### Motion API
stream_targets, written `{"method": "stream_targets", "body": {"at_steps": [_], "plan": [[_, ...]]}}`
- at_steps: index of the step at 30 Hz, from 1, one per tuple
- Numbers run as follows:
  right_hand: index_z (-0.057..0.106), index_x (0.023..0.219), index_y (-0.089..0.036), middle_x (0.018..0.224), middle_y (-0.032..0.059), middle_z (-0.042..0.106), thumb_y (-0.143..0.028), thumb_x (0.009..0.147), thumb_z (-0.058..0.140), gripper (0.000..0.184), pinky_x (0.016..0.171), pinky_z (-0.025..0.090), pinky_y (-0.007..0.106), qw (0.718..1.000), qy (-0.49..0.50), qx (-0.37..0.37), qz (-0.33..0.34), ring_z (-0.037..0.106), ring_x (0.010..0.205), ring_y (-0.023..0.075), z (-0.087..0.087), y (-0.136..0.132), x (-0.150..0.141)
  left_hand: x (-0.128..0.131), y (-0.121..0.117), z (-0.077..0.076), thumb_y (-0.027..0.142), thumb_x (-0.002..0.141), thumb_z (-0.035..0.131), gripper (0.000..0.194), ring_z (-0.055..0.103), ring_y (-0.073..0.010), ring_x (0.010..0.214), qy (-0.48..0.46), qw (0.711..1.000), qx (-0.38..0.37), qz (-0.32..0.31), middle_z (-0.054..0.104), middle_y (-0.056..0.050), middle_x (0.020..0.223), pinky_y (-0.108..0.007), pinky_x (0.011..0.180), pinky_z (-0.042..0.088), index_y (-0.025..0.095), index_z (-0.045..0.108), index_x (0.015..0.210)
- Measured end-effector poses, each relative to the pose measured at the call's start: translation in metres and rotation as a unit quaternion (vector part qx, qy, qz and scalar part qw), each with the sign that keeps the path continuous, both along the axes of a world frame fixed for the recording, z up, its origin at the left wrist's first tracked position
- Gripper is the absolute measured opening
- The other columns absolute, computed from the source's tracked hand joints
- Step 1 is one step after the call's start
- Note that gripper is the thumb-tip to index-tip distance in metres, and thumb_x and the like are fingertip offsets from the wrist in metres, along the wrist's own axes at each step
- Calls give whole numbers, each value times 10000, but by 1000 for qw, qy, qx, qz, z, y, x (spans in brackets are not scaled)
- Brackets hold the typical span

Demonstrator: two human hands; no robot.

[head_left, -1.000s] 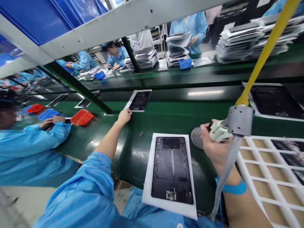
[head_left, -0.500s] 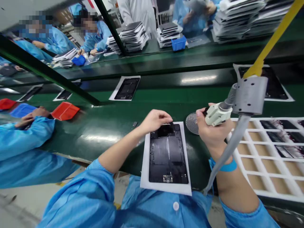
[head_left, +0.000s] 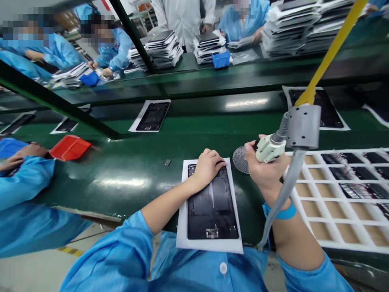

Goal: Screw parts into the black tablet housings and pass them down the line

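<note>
An opened dark tablet [head_left: 212, 211] lies on a white sheet [head_left: 184, 231] at the bench's near edge. My left hand [head_left: 209, 168] rests across its upper part, fingers bent and close together; whatever lies under them is hidden. My right hand [head_left: 269, 172] is closed round a pale corded electric screwdriver [head_left: 270, 149], right of the tablet. Its tip is hidden from view. Just left of this hand is a round perforated metal disc [head_left: 240, 160]. A small dark block [head_left: 167, 162] lies on the green surface, left of the sheet.
A white divided tray [head_left: 313, 223] with dark parts in some cells stands at right. A yellow strap [head_left: 331, 52] and grey hose [head_left: 284, 198] hang near my right arm. Tablets on sheets [head_left: 153, 116] lie farther back. A co-worker's sleeve [head_left: 27, 178] and red bin [head_left: 69, 147] are left.
My left hand has moved from the tablet's top edge down onto its upper part, fingers now curled over it. My right hand keeps the screwdriver. The view has shifted slightly.
</note>
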State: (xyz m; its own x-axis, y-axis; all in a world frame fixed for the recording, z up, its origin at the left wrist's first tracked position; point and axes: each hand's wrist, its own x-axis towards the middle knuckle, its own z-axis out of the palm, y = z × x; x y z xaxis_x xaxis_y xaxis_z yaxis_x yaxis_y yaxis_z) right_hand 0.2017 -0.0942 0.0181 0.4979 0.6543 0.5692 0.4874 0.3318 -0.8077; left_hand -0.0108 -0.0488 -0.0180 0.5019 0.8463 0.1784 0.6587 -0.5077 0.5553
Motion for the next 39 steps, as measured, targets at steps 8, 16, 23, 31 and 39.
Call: {"method": "stream_targets", "body": {"at_steps": [8,16,23,31,39], "plan": [[649,1348,-259,1225,73,850,-485,951,869,507,842,750,434,998,43,-24,47,828,817,197,22,2,-4,-1,16,4,264,1069,817,115,671,-285,1082,20,999,-30,-34,831,-75,1068,-443,978,533,257,900,990],[629,1349,-254,846,-65,709,-632,842,930,700,489,547,288,985,162,56,-20,566,502,92,23,59,-5,-4,15,-1,283,1109,752,187,648,-306,1077,1,999,-20,-47,812,-96,1074,-469,948,519,248,906,1008],[590,1389,-243,950,-35,763,-578,824,937,743,499,536,278,982,185,28,-11,597,528,90,5,66,-8,-2,14,-2,301,1104,770,177,658,-314,1097,-2,999,-23,-48,826,-89,1078,-480,951,521,256,907,1002],[614,1363,-244,936,-34,781,-611,815,924,728,504,549,276,984,179,-4,-10,606,522,88,-1,67,-16,-3,12,-3,317,1108,761,184,647,-303,1070,-3,999,-24,-43,821,-80,1074,-479,939,524,275,907,1003],[616,1285,-240,907,-38,768,-607,818,935,675,505,544,272,984,179,-7,-3,611,520,89,-3,66,-17,-4,13,-3,297,1099,779,168,662,-304,1080,5,999,-30,-43,826,-72,1078,-496,959,534,277,906,990]]}}
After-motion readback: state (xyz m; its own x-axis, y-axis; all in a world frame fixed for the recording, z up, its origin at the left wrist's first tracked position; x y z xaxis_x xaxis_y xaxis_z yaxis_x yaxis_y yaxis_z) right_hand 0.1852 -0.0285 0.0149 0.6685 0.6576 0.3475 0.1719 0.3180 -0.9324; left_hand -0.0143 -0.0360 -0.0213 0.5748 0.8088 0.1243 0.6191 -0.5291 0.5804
